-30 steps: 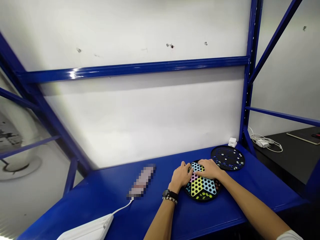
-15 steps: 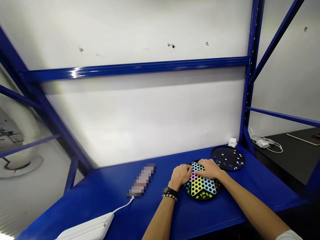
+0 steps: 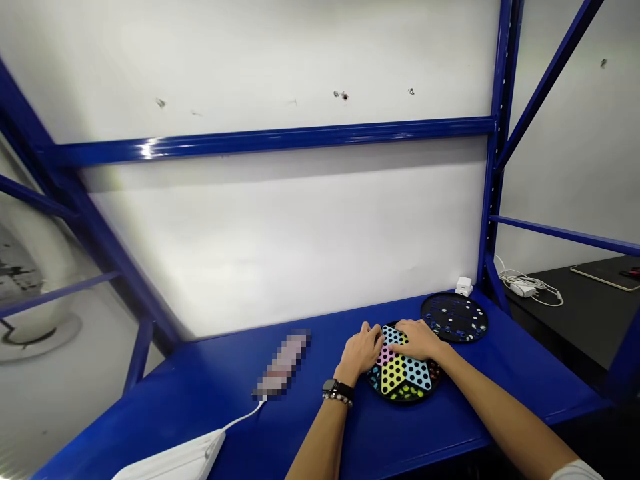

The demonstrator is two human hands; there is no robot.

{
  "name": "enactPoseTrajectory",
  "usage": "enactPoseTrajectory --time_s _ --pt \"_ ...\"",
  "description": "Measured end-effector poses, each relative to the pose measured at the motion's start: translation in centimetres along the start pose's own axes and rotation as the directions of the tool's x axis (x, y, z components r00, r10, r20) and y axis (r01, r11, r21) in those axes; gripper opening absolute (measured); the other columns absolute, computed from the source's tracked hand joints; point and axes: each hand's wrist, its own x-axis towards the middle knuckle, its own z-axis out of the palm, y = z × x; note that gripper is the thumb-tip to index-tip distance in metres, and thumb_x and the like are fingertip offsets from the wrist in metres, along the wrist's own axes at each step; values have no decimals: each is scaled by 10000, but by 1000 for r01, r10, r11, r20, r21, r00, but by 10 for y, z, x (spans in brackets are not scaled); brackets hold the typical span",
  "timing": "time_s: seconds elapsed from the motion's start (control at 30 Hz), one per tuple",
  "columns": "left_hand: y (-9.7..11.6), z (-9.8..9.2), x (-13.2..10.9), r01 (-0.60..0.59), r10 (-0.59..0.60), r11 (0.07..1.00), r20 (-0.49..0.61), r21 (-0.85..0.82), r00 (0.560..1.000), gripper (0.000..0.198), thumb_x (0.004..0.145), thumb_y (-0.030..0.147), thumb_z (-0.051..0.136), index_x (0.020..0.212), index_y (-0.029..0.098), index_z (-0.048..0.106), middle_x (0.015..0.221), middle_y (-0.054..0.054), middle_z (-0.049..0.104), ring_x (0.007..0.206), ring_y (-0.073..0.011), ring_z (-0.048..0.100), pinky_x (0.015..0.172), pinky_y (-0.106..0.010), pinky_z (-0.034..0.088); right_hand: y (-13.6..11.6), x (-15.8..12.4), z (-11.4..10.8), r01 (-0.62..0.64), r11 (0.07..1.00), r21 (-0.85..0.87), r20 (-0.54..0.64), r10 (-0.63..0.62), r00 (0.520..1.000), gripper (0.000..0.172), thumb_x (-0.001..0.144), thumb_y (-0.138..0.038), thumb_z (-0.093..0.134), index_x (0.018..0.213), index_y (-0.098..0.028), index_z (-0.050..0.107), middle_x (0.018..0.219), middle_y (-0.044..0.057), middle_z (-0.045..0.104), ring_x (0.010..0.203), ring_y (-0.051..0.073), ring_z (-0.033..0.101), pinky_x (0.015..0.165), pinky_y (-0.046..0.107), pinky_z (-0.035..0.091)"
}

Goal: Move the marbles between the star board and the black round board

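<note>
A round Chinese checkers board (image 3: 395, 375) lies on the blue table, with a star of blue, pink and yellow points full of dark holes. Yellow-green marbles (image 3: 409, 392) fill its near rim compartment; bluish and reddish ones show at the sides. At the board's left edge, my left hand (image 3: 361, 348) has its fingers curled together over the rim; what they hold is hidden. My right hand (image 3: 421, 339) reaches across the far right part, thumb laid on the star and apart from its fingers. Its fingertips at the far edge are partly hidden.
Behind the board to the right lies a black round tray (image 3: 454, 317) with scattered marbles. A white charger (image 3: 464, 285) stands against the wall. To the left are a blurred-out phone (image 3: 283, 365) with a cable and a white power strip-like block (image 3: 173, 460). Blue frame posts (image 3: 493, 167) surround the table.
My left hand's fingers have lifted slightly and shifted at the board's left edge. The right hand stays almost in place. The whole view has moved a little.
</note>
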Motion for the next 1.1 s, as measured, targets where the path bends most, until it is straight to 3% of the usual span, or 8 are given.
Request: enactPoseTrajectory --time_s 0.23,0.4,0.8,1.1 --pt "0 3 2 52 -51 998 30 -22 998 373 991 395 256 1140 235 558 1068 -87 638 851 -239 673 733 -347 480 0 0 -1 9 1000 1 -7 -9 1000 532 851 -589 502 1187 -201 642 1246 108 633 1134 288 564 988 422 371" --pt "-2 3 5 55 -54 998 54 -34 997 404 986 402 273 1062 226 629 1008 -94 705 939 -242 671 803 -345 473 -1 -1 -1 8 1000 -1 -10 -8 1000 513 851 -574 509 1172 -199 647 1233 108 637 1128 285 567 985 414 373" --pt "-2 -2 4 94 -92 995 69 -26 993 517 967 437 287 813 205 722 946 -107 738 912 -252 683 775 -329 471 2 0 1 4 1000 10 -12 -4 1000 565 850 -603 501 1212 -188 627 1269 118 622 1143 290 557 993 419 362" --pt "-3 -3 2 122 -121 992 46 -17 992 469 972 389 300 882 193 716 995 -114 733 945 -253 674 777 -325 466 5 1 5 7 999 37 -18 -6 1000 569 835 -614 527 1209 -199 632 1267 122 618 1143 298 555 985 419 358"
